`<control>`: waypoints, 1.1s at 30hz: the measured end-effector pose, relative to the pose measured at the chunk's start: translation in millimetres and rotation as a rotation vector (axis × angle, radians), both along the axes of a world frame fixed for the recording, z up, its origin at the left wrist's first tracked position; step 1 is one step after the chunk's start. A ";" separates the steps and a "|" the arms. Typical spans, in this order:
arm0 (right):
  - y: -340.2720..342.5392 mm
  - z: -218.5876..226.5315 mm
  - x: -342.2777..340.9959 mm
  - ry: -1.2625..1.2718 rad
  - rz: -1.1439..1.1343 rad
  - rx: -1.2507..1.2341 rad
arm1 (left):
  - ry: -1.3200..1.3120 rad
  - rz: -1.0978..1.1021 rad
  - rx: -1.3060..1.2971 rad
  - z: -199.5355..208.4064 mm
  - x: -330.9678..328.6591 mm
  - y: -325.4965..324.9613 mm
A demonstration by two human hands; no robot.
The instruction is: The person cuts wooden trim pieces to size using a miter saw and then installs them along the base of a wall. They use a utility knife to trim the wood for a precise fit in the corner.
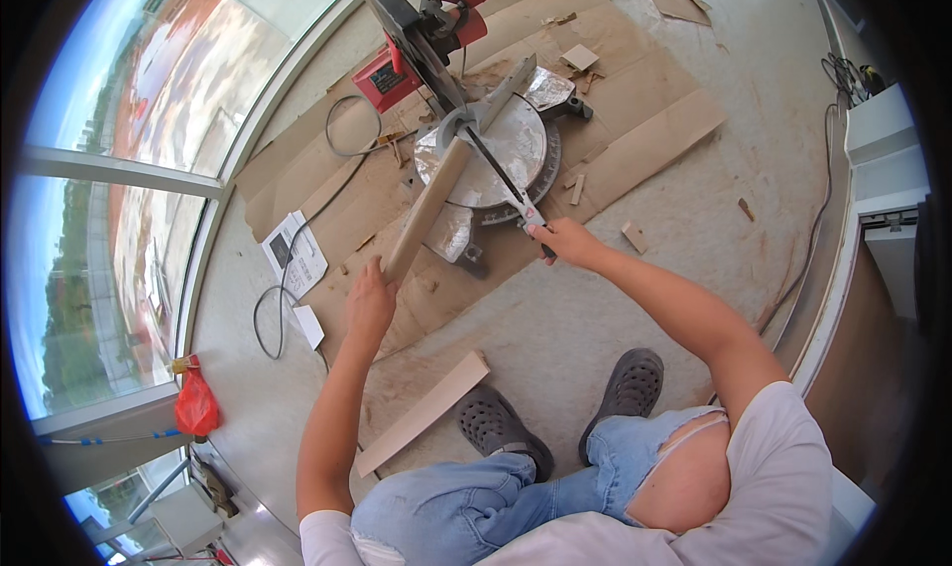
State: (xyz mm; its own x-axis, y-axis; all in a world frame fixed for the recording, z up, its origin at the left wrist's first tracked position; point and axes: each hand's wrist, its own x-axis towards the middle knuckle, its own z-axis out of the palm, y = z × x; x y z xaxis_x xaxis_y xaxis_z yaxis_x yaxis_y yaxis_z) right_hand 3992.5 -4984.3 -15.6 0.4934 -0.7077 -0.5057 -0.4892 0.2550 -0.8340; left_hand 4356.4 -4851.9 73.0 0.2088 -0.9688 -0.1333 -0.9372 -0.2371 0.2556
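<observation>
A miter saw (pixel 433 55) with red housings stands in front of me, its blade guard raised above a round silver turntable (pixel 521 134). On the turntable, against the fence (pixel 509 90), lies a long wooden board (pixel 426 209) that sticks out toward me. My left hand (pixel 372 293) grips the near end of this board. A dark slot runs across the turntable to a handle at its front edge. My right hand (pixel 567 242) is closed around that handle, with its dark tip (pixel 547 256) showing below the fingers.
Flattened cardboard (pixel 654 134) lies under the saw, with several wood offcuts around. Near my left shoe is a flat board (pixel 424 414). A cable (pixel 342 191) loops past a printed sheet (pixel 295 253). Windows line the left, where a red bag (pixel 196 403) hangs.
</observation>
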 end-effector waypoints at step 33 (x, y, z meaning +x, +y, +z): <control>56.1 -23.6 99.8 -0.323 -0.330 0.149 | -0.018 -0.293 -0.181 -25.8 -53.1 -135.6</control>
State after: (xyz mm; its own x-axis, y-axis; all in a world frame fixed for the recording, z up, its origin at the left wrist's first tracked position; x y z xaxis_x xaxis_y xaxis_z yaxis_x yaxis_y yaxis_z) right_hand 4092.3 -4928.2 -39.2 0.4035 -0.7843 -0.4712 -0.0839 0.4811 -0.8727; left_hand 4303.3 -4987.5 47.2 -0.0814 -0.9956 0.0472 -0.9635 0.0907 0.2517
